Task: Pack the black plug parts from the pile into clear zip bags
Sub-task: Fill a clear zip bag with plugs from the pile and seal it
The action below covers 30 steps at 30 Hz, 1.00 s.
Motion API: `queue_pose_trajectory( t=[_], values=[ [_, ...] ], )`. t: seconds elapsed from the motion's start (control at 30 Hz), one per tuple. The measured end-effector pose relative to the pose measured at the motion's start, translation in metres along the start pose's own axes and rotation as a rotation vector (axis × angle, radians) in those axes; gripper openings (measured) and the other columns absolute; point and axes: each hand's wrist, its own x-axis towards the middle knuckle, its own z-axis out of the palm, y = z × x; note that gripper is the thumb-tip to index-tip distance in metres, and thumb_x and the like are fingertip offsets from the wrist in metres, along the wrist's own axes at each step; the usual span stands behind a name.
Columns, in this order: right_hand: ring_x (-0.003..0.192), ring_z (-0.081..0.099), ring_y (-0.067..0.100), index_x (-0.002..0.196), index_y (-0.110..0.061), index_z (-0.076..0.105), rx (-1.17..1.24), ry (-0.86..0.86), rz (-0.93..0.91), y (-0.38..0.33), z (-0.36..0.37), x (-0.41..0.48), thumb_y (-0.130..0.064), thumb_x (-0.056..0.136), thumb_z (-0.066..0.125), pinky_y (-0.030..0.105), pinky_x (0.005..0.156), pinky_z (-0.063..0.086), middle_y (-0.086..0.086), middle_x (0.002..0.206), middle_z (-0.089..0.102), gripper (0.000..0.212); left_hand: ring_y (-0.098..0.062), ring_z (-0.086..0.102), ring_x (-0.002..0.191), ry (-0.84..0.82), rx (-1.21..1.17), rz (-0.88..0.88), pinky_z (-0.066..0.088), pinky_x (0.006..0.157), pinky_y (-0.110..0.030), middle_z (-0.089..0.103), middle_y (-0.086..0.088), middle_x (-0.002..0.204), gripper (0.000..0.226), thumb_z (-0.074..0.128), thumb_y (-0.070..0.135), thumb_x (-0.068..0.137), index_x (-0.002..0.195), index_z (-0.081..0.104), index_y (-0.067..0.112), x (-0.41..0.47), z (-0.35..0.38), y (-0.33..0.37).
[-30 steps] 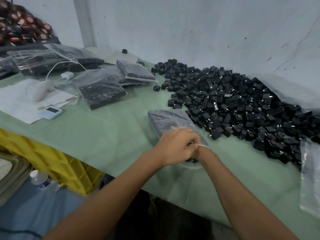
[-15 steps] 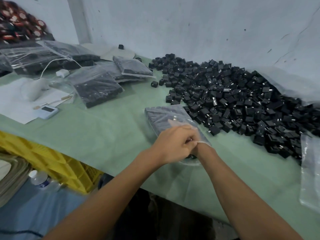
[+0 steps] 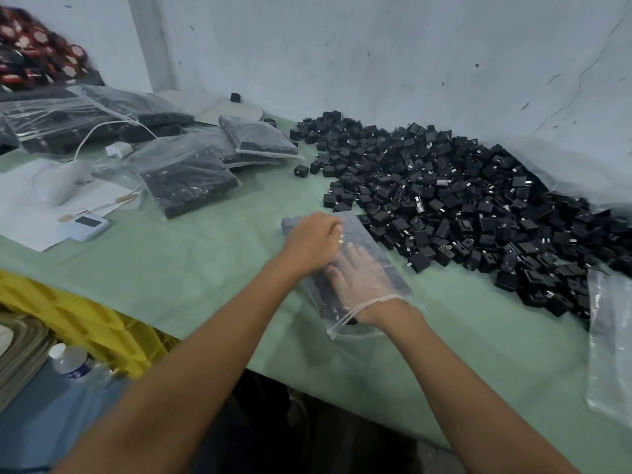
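Plug parts (image 3: 461,206), black and far too many to count, lie in one pile across the right half of the green tabletop (image 3: 212,268). One clear zip bag (image 3: 390,271) lies at centre frame, just beside the pile's lower-left edge, with black parts inside it. Right hand (image 3: 362,282) is inside this bag through its mouth, fingers straight and spread flat, gripping nothing. Left hand (image 3: 311,239) sits on the bag's far end, fingers curled, pinching the plastic. At least five filled bags (image 3: 186,176) lie at upper left. One lone part (image 3: 301,170) sits between them and the pile. Empty bag (image 3: 608,336) plastic lies at the right edge; whether one or several, I cannot tell.
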Motion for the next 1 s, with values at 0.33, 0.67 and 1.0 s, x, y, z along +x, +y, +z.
queue_pose_trajectory(
  t=[0.33,0.67,1.0],
  values=[
    [0.153,-0.008,0.019,0.157,-0.038,0.012,0.009,0.155,0.015,0.012,0.035,-0.058,-0.064,0.094,0.002,0.044,0.123,-0.009,0.001,0.166,0.001,0.069,-0.031,0.053,0.107,-0.007,0.161,-0.172,0.036,0.093,-0.040,0.059,-0.012,0.110,0.032,0.041,0.035,0.103,0.105,0.063,0.012,0.048,0.024,-0.034],
    [0.153,-0.013,0.020,0.157,-0.039,0.011,-0.010,0.199,0.009,0.016,0.049,-0.055,-0.076,0.089,-0.002,0.047,0.121,-0.010,-0.004,0.167,-0.001,0.079,-0.023,0.053,0.106,0.059,0.073,-0.085,0.041,0.103,-0.046,0.061,-0.003,0.107,0.022,0.043,0.036,0.104,0.097,0.058,0.021,0.031,0.034,-0.040],
    [0.086,0.069,0.019,0.107,-0.026,0.073,0.209,0.670,-0.031,0.031,0.025,-0.116,-0.032,0.090,0.049,0.030,0.079,0.050,-0.007,0.096,0.074,0.030,-0.022,0.004,0.157,-0.107,0.215,-0.125,0.000,0.125,-0.045,0.007,-0.006,0.170,0.068,0.011,0.054,0.106,0.162,0.011,0.015,0.015,0.046,-0.047]
  ],
)
